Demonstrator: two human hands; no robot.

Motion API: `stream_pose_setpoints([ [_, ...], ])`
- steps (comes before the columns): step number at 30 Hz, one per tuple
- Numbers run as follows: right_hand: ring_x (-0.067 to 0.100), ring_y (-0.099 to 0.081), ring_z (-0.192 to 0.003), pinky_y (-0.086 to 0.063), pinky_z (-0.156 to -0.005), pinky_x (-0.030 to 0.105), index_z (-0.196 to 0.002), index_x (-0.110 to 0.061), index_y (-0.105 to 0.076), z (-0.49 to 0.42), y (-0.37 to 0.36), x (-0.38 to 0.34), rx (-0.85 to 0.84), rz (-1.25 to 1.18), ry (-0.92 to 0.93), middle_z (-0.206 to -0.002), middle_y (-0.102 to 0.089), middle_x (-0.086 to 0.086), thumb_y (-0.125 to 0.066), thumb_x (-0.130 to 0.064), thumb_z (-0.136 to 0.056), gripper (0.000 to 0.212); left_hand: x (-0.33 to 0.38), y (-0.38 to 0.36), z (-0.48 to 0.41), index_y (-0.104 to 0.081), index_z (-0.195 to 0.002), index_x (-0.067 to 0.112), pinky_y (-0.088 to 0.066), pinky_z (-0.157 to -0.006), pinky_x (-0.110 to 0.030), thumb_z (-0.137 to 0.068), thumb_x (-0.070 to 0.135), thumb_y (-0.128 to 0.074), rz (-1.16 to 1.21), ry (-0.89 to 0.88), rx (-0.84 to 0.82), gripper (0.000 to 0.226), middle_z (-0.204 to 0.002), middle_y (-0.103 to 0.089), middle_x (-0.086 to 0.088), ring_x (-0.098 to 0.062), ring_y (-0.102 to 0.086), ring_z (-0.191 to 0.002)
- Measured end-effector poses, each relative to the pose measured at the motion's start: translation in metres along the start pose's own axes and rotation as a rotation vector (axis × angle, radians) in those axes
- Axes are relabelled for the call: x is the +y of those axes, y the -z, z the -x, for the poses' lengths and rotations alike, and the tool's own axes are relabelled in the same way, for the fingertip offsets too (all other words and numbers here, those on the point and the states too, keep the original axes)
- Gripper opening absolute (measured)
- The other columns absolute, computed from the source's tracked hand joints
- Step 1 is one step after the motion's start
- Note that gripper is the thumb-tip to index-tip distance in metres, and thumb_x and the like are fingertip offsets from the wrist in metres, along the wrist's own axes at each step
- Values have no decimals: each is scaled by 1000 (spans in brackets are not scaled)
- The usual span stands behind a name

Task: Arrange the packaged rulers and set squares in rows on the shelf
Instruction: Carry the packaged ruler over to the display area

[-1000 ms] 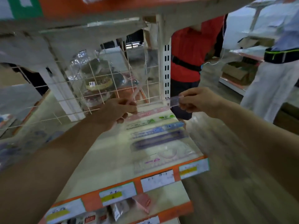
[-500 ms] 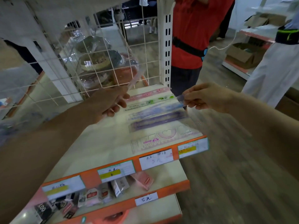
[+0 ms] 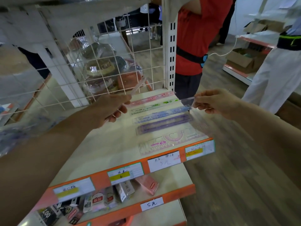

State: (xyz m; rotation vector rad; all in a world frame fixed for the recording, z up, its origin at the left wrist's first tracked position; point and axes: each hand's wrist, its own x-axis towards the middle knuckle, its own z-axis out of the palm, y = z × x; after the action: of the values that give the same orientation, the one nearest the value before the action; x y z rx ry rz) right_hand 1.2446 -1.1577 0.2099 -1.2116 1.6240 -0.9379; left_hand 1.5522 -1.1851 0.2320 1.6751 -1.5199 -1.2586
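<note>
Several packaged rulers lie in rows on the cream shelf (image 3: 105, 144): pink (image 3: 153, 99), green (image 3: 154, 106), blue (image 3: 162, 113) and purple (image 3: 164, 125). In front of them lies a clear set-square pack with a pink heart (image 3: 171, 141). My right hand (image 3: 216, 102) pinches the end of a clear ruler (image 3: 187, 101) above the right ends of the green and blue rulers. A clear sleeve hangs below it. My left hand (image 3: 112, 108) grips a clear strip (image 3: 138, 86) that sticks up toward the wire grid. Whether the two clear pieces join is unclear.
A wire grid (image 3: 114, 70) backs the shelf, with bagged goods behind it. A white slotted post (image 3: 171, 46) stands at the back right corner. A person in a red shirt (image 3: 195, 38) and another in white trousers (image 3: 276, 75) stand close by. Small boxes (image 3: 123, 191) fill the lower shelf.
The view has tipped downward, showing more of the shelf front. Both hands keep their holds. The right hand's clear ruler has come forward from the back row to above the green and blue rulers.
</note>
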Motion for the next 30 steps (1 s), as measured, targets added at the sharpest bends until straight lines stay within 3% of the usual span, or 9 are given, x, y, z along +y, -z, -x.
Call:
stream_pose_setpoints([
  [12,6,-61,-59,-46,-47,12,-97,-9,-64,-6,-19,-16,-43,-147,25,-84,-67,7,-62,-9,-90,7,-11,13,-2,-63,-91,10,-30,-37,-20,-90,29,-61,32,23,46,19,-71,-59,-5,-13,-41,-52],
  [18,12,-60,-67,-49,-62,19,-85,-14,-64,-15,-25,-21,-4,-140,57,-83,-67,7,-59,-6,-92,12,-12,12,-3,-64,-89,12,-30,-41,-22,-88,23,-65,39,13,66,11,-71,-59,-5,-13,-41,-53],
  [30,11,-59,-68,-50,-67,22,-84,-17,-62,-42,-29,-28,56,-152,68,-79,-64,4,-55,-3,-93,18,-20,23,-8,-66,-90,11,-32,-45,-22,-87,16,-65,18,23,114,6,-71,-58,-5,-13,-42,-55],
])
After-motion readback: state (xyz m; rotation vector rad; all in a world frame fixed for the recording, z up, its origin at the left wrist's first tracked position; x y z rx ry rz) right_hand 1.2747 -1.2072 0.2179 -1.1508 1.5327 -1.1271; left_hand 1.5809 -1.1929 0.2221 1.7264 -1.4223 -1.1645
